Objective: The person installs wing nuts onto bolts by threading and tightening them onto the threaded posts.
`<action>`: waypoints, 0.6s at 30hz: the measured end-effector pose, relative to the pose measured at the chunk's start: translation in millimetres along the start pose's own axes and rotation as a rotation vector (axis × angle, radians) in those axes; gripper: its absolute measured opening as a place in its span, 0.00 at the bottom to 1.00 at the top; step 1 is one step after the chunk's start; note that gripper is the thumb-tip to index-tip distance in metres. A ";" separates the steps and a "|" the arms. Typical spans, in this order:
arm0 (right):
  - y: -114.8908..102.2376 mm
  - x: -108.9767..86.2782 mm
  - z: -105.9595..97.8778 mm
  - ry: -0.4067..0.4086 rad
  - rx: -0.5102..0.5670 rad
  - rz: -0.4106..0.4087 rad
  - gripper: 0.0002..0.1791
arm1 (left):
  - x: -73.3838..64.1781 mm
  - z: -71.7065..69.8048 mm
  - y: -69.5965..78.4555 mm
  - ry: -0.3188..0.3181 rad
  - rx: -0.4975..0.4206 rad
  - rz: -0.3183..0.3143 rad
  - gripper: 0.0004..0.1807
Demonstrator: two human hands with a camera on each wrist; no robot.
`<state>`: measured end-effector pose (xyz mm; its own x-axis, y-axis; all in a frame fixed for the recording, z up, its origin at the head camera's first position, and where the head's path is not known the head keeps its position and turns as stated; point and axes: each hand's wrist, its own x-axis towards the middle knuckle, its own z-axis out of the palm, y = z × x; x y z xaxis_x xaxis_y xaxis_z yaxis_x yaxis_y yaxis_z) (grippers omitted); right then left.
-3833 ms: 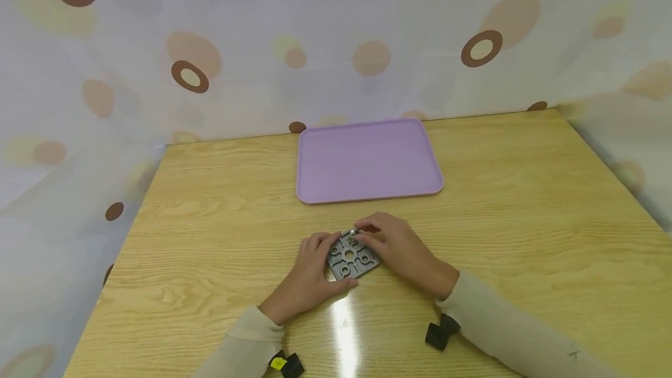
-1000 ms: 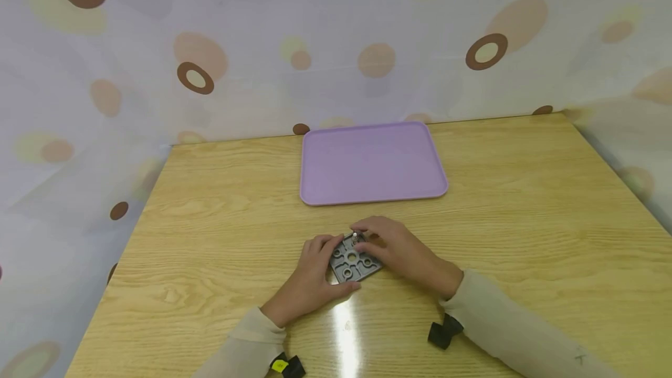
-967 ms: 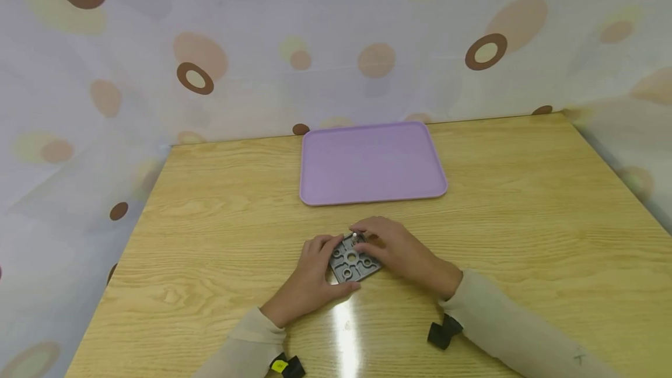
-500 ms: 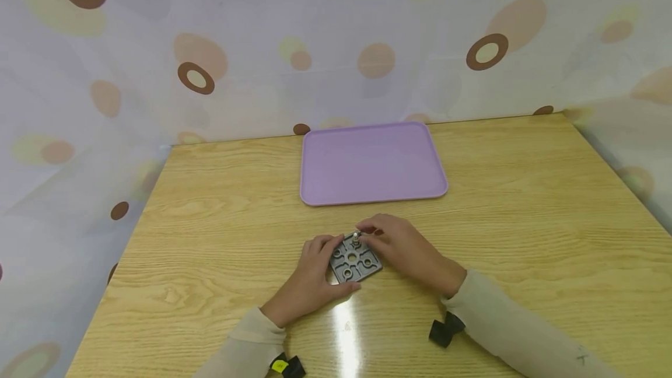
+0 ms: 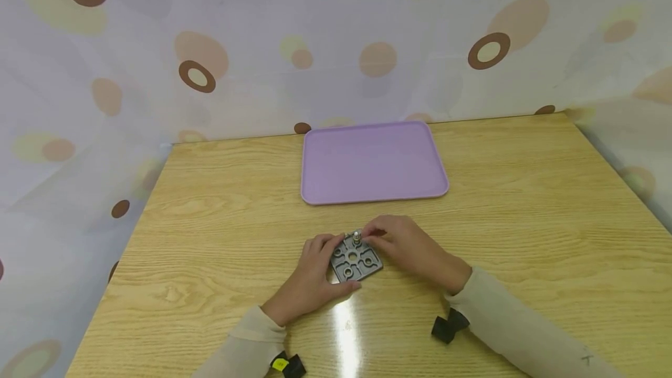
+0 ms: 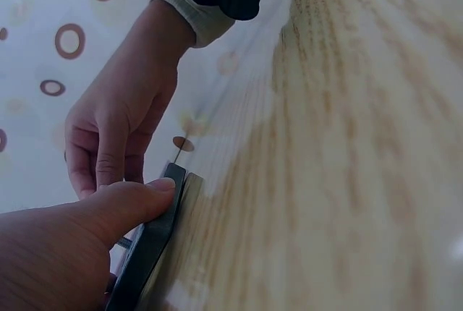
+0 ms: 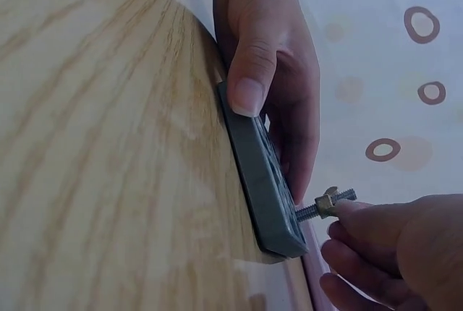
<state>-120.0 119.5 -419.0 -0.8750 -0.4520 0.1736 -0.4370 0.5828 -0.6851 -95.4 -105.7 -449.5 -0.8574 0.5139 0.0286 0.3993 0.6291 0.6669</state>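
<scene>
A square grey metal plate point(image 5: 353, 257) with ribs and round holes is held above or on the wood table by my left hand point(image 5: 310, 279), thumb along the near edge, fingers at the far left edge. From the plate's far corner a threaded bolt point(image 7: 308, 212) sticks up, carrying a brass-coloured wing nut point(image 7: 327, 204). My right hand point(image 5: 406, 247) pinches at this wing nut with thumb and index finger; in the right wrist view the thumb tip lies against one wing. The other right fingers are curled below. In the left wrist view the thumb hides part of the plate point(image 6: 148, 246).
A purple tray point(image 5: 373, 162) lies behind the hands, near the back edge of the wood table point(image 5: 220, 191). A patterned curtain point(image 5: 336, 45) hangs behind and at both sides. Black devices are strapped at both wrists.
The right hand has shifted slightly right, and its fingers have turned around the bolt, so the wing nut shows more openly. The left hand and plate have stayed almost still.
</scene>
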 end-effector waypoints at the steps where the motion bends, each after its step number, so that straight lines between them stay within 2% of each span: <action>1: 0.2 0.1 0.1 -0.005 0.009 -0.009 0.04 | 0.0 -0.1 0.2 0.000 0.001 0.002 0.49; 6: 1.8 1.4 3.5 -0.008 0.060 -0.013 0.06 | 0.6 -0.4 0.0 0.004 0.007 0.012 0.49; 13: 2.8 1.2 9.8 -0.016 0.073 -0.003 0.19 | 0.9 0.0 -1.3 0.006 0.027 0.023 0.49; 18: 3.2 0.6 11.3 -0.022 0.062 -0.004 0.19 | 1.0 0.6 -1.9 0.008 0.037 0.025 0.49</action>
<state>-119.6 113.5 -429.0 -0.8683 -0.4692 0.1609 -0.4258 0.5386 -0.7270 -96.8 -106.1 -451.1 -0.8493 0.5255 0.0511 0.4325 0.6369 0.6383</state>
